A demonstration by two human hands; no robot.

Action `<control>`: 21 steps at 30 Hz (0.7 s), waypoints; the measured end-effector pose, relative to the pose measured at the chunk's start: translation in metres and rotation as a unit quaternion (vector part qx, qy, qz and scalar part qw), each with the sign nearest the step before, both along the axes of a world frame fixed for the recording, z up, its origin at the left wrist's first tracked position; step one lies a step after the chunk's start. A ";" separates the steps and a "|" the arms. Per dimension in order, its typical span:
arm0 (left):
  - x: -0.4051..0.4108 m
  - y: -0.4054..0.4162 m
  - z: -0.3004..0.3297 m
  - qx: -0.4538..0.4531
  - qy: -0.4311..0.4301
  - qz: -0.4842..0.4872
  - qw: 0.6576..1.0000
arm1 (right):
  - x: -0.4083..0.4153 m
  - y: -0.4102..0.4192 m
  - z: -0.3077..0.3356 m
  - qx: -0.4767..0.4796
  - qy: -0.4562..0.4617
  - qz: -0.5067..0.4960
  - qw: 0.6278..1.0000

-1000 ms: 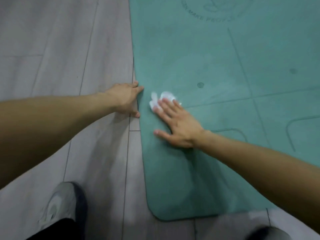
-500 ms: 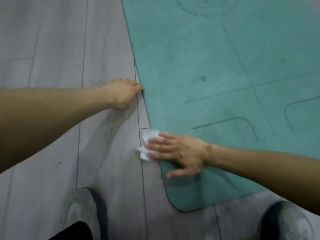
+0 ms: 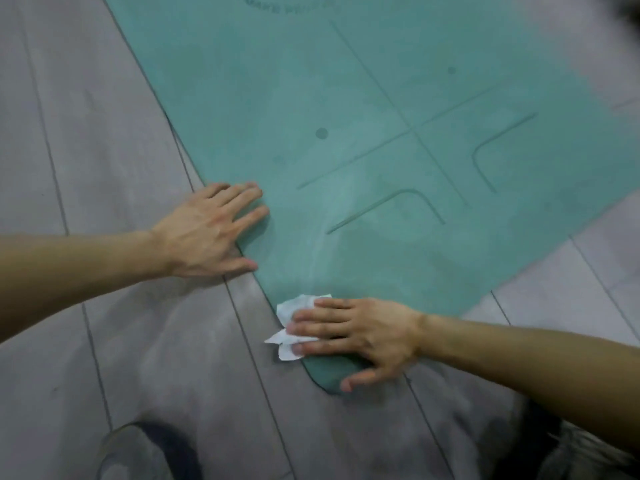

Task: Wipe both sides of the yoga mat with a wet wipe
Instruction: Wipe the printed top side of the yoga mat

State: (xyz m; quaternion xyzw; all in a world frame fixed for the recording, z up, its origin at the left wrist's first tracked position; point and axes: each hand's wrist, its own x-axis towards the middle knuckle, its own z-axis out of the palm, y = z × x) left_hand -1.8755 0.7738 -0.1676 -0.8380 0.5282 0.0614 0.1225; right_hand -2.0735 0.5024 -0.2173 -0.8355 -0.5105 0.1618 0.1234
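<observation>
A teal yoga mat [image 3: 363,109] with dark alignment lines lies flat on the floor, its rounded near corner at the bottom centre. My right hand [image 3: 360,336] lies flat with straight fingers on that corner and presses a crumpled white wet wipe [image 3: 291,315] against the mat's left edge; part of the wipe hangs over onto the floor. My left hand [image 3: 207,230] is spread flat, palm on the floor, fingertips resting on the mat's left edge farther up.
Grey wood-look floor planks [image 3: 104,168] surround the mat. A shoe [image 3: 138,452] is at the bottom left and part of a trouser leg [image 3: 581,455] at the bottom right. Paler floor tiles [image 3: 588,271] lie right of the mat.
My right hand slid the wipe down the mat's left edge to the near corner. My left hand opened out flat and moved onto the mat's edge. The view swung, so the mat appears slanted.
</observation>
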 end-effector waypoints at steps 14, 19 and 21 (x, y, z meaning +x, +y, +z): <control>0.037 -0.036 -0.006 0.061 0.061 0.000 0.996 | 0.040 -0.013 -0.001 -0.018 -0.047 -0.093 0.994; 0.050 -0.061 0.000 0.040 0.122 0.015 0.992 | 0.133 -0.130 0.007 -0.130 -0.057 -0.525 0.839; 0.060 -0.076 0.003 0.037 0.132 0.013 0.990 | 0.138 -0.144 0.008 -0.117 -0.010 -0.623 0.773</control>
